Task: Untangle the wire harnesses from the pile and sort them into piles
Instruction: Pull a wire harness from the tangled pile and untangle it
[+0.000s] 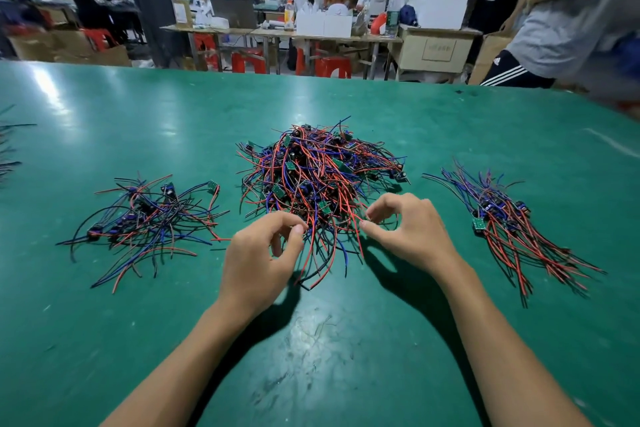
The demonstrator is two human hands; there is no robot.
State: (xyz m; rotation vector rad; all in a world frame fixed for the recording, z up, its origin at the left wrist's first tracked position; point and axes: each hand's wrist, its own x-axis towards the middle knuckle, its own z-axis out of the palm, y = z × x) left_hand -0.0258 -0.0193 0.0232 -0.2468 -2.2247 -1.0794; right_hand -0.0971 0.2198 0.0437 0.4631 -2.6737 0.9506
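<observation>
Both hands (332, 246) pinch wires at the tangled pile's (318, 173) near edge (centre).

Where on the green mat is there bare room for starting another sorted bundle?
Bare green mat lies near, between the forearms, and far, beyond the big tangled red, blue and black wire pile. It is crowded around both hands, and narrower beside the left bundle and right bundle.

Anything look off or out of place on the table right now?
Nothing damaged or spilled. The left pile is splayed and loose, unlike the neatly aligned right pile. Both hands pinch wires at the central tangle.
</observation>
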